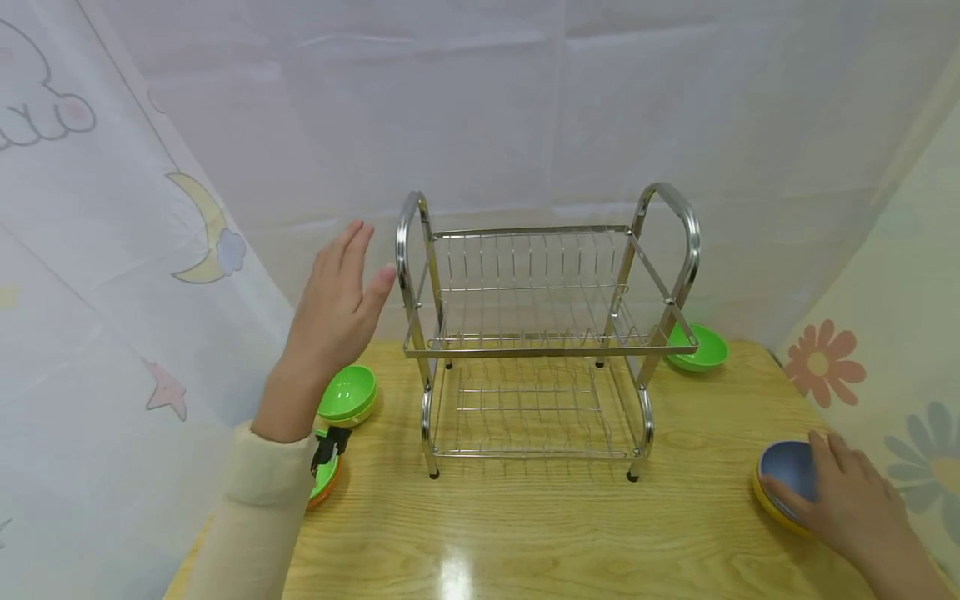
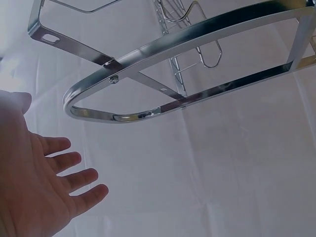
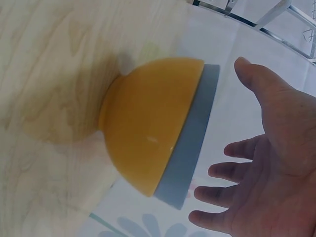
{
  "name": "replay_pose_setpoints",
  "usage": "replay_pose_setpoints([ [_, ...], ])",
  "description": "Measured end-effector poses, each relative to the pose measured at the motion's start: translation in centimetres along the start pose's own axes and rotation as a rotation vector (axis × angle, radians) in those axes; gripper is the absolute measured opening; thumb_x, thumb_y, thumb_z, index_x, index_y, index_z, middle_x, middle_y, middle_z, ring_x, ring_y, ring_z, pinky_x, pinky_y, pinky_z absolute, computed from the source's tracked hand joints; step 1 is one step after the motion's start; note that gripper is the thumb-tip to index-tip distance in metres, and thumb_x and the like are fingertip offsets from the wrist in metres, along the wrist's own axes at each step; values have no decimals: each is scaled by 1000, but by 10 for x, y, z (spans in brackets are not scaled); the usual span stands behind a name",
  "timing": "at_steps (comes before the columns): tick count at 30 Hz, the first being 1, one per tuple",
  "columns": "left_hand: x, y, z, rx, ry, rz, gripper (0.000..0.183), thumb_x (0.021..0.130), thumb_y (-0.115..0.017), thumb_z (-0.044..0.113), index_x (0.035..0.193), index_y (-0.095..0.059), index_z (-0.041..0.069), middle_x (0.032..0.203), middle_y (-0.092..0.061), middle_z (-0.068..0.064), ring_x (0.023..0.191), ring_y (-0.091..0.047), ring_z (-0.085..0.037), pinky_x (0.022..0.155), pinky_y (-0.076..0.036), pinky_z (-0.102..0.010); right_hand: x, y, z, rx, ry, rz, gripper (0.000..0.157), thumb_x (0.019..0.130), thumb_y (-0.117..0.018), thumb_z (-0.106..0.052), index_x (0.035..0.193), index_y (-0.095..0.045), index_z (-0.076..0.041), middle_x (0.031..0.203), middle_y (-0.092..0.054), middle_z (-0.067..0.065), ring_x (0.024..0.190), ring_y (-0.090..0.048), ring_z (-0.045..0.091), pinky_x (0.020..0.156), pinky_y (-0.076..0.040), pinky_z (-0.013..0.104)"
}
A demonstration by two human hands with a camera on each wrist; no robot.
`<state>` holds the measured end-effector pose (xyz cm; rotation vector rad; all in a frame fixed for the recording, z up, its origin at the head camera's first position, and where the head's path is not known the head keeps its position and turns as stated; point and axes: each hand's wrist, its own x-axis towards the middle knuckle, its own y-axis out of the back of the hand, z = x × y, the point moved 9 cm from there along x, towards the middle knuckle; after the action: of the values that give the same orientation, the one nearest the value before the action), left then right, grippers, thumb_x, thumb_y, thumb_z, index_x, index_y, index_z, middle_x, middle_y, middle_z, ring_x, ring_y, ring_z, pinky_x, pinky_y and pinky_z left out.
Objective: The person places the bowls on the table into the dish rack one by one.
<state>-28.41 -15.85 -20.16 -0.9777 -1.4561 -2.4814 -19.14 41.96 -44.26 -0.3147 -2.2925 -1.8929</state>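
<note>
My left hand [image 1: 335,304] is raised with straight fingers beside the left upright of a two-tier metal dish rack [image 1: 551,352]. In the left wrist view the palm and spread fingers stand apart from the chrome frame [image 2: 143,57]. At the right, my right hand [image 1: 855,492] hovers at two nested bowls, a blue bowl [image 1: 787,467] inside a yellow bowl [image 1: 771,504]. The right wrist view shows that hand's fingers spread near the blue rim [image 3: 190,143], holding nothing. Both tiers of the rack carry no dishes.
Left of the rack, a green bowl [image 1: 348,392] sits in a pale one. Nearer, a green dish [image 1: 326,475] lies on an orange one, partly behind the left wrist. Another green dish [image 1: 701,350] is behind the rack's right side. Printed cloth hangs around the wooden table [image 1: 525,533].
</note>
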Motion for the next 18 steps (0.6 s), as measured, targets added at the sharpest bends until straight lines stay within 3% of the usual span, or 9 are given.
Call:
replay_pose_setpoints([
  [13, 29, -13, 13, 55, 1, -96, 75, 107, -29, 58, 163, -19, 8, 169, -14, -9, 155, -15, -30, 125, -14, -50, -4, -11, 18, 48, -8, 2, 113, 75, -83, -57, 138, -30, 21, 131, -34, 47, 104, -39, 66, 79, -37, 78],
  [18, 37, -17, 13, 64, 12, -118, 77, 106, -27, 60, 163, -18, 10, 169, -14, -10, 155, -15, -30, 125, -15, -51, -7, -19, 22, 17, -46, -88, 125, 76, -81, -61, 141, -19, 27, 131, -27, 50, 108, -34, 67, 83, -37, 79],
])
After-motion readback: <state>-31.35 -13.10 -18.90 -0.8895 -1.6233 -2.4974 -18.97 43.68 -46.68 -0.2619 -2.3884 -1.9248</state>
